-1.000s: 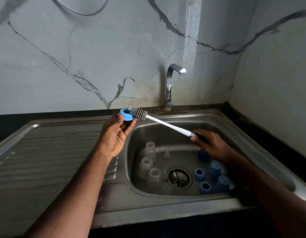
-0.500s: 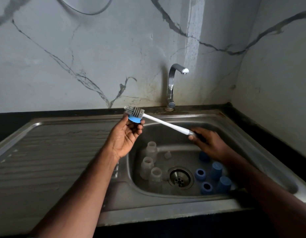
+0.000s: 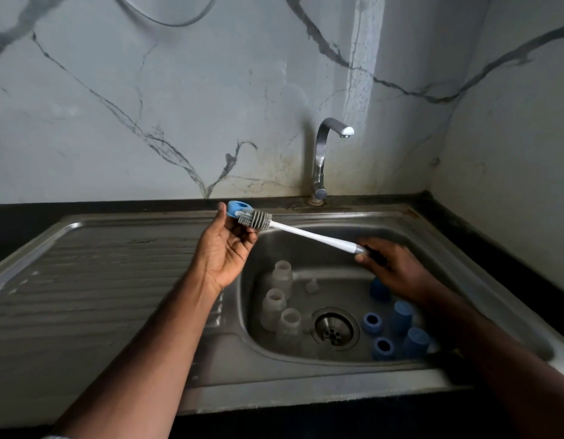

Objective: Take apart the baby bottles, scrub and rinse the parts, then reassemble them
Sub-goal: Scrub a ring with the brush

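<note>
My left hand (image 3: 222, 251) pinches blue collar ring (image 3: 235, 209); right hand (image 3: 390, 267) clamps bottle brush (image 3: 254, 219) handle. Best: short strokes, rotate ring, bristles into threads.

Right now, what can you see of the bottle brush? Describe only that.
The bottle brush has a grey ribbed, bristled head, a slim white shaft and a dark grip, all plastic-looking. It is held in the air over the sink basin, slanting down from upper left to lower right. The right hand grips the dark end. The head lies against a blue ring pinched in the fingers of the left hand, and seems to touch those fingertips.
</note>
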Tool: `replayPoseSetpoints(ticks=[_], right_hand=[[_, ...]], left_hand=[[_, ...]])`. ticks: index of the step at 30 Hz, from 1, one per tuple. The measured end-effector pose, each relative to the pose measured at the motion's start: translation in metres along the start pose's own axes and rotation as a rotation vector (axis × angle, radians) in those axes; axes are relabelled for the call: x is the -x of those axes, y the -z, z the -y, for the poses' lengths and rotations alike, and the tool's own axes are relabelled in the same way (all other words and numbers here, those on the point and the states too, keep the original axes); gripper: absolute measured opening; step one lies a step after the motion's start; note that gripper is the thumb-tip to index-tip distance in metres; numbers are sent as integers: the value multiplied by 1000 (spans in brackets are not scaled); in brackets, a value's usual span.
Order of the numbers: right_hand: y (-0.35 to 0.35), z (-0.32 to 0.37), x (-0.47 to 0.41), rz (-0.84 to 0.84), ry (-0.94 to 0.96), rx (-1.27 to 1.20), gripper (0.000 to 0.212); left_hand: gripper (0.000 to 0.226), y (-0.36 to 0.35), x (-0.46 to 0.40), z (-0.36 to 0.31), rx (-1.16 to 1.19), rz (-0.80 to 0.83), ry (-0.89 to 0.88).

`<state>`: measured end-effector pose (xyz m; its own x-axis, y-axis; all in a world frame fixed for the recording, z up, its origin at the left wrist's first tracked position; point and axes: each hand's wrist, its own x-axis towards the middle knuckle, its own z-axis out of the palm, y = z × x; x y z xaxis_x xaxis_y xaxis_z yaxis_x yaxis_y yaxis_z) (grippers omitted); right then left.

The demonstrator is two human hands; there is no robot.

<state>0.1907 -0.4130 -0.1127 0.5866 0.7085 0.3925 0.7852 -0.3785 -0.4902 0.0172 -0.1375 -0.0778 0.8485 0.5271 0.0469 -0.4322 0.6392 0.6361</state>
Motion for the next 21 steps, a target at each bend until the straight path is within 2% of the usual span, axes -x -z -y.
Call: replayPoseSetpoints(ticks=[6, 11, 14, 18, 21], right_hand=[[3, -1, 1, -18, 1, -41, 49], [-6, 5, -2, 17, 5, -59, 32], [-5, 3, -2, 29, -1, -84, 32], [-2, 2, 0, 58, 20, -110, 20], [-9, 12, -3, 57, 51, -120, 20]], left_hand=[[37, 2, -1, -1, -31, -1, -5], [29, -2, 0, 8, -17, 15, 16], [25, 0, -1, 6, -8, 13, -48], [60, 11, -5, 5, -72, 107, -108], [62, 6, -6, 14, -104, 145, -144]])
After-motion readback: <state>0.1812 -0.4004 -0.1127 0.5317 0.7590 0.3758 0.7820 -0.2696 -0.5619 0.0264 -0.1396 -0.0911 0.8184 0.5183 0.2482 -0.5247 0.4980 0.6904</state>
